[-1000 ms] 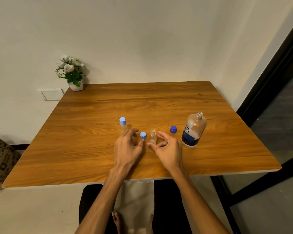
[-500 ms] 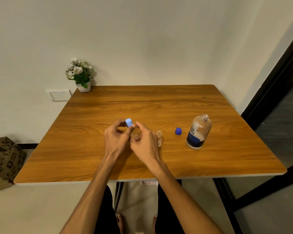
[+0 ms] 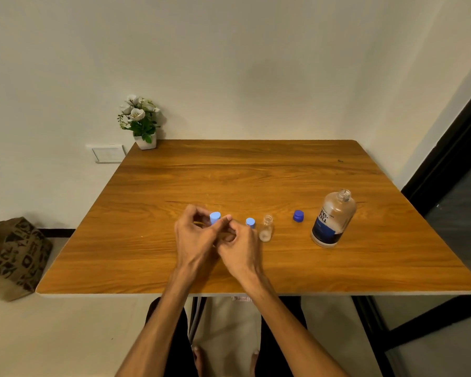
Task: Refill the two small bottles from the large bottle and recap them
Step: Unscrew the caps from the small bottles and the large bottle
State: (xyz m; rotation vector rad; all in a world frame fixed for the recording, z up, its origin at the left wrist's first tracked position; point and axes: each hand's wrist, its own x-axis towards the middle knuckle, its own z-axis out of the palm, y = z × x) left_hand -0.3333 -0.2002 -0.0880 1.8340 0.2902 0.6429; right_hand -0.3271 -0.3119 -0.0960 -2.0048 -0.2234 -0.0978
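Near the table's [image 3: 256, 170] front edge both hands clamp the capped small bottle [image 3: 214, 217], left hand [image 3: 195, 238] holding, right hand [image 3: 238, 246] apparently twisting its cap, so uncapping seems underway; next comes pouring from the large bottle [image 3: 333, 217].

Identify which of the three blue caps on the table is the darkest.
The dark blue cap, lying alone between the open small bottle and the large bottle; the other two are pale blue.
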